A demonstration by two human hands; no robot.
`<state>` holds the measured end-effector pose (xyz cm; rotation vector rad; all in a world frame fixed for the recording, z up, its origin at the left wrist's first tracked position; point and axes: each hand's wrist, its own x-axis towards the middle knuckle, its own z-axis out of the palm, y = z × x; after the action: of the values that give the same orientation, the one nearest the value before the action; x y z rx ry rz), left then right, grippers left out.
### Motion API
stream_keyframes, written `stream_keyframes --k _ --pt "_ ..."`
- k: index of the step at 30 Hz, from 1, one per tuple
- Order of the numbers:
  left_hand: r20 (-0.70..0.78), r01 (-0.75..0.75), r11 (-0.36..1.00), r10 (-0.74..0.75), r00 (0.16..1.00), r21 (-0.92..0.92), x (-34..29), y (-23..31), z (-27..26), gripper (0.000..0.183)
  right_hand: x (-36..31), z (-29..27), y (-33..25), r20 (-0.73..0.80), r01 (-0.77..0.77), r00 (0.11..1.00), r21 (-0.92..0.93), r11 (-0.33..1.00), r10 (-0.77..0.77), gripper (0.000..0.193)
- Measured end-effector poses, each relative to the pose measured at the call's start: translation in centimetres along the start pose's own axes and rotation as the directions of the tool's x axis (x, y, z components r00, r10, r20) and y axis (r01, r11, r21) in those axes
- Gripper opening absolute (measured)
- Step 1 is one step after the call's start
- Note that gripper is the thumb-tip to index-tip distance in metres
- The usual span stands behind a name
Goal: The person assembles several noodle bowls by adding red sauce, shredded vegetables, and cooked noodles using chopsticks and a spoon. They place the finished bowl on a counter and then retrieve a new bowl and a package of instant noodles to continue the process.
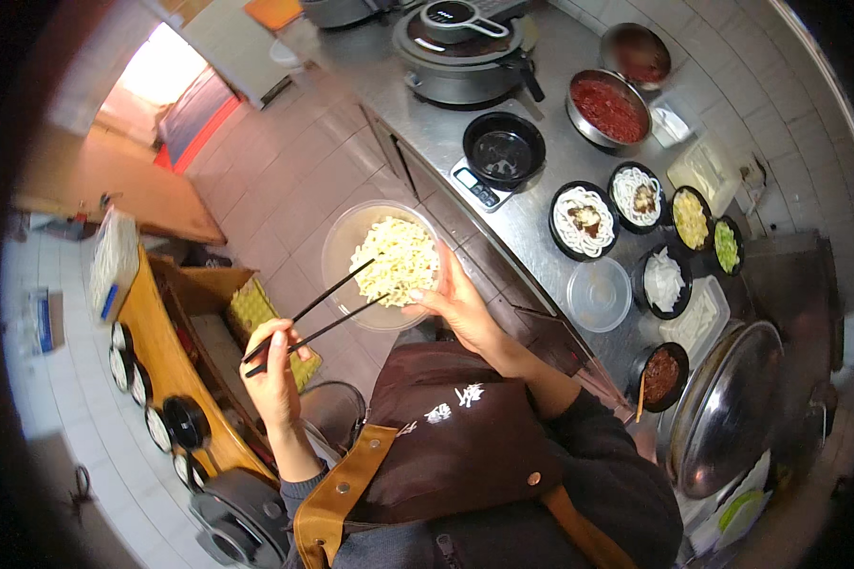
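Observation:
My left hand (275,379) is closed around a pair of black chopsticks (332,291). Their tips point to the right and reach over the pale yellow chopped pieces (399,251) heaped in a round, see-through plastic bowl (337,242). Gripping that bowl by its right side is my right hand (465,308), thumb over the rim and the other fingers mostly hidden along the outside. The bowl is held in the air above the tiled floor, in front of my dark apron (446,389). Nothing shows between the chopstick tips.
On the steel counter (531,223) at right, a black bowl (505,150) sits on a small scale (474,190). Beyond are bowls of white noodles (584,220), a bowl of red sauce (607,106) and a round cooker (460,62). A wooden shelf (176,346) with several black-rimmed bowls stands left.

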<state>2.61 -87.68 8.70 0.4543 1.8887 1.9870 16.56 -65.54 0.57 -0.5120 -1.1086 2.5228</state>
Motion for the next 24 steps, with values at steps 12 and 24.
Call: stream_keyframes --k 12,24 --pt "0.367 0.258 0.929 -0.15 0.918 -0.265 20.3 -5.0 4.8 0.037 6.5 0.0 -2.2 -0.285 0.128 0.951 0.017 0.992 -0.118 0.077" --pt "0.515 0.341 0.851 -0.098 0.851 -0.4 27.5 0.6 11.6 0.029 7.8 -2.8 -2.2 -0.408 0.364 0.867 0.126 0.923 -0.286 0.074"
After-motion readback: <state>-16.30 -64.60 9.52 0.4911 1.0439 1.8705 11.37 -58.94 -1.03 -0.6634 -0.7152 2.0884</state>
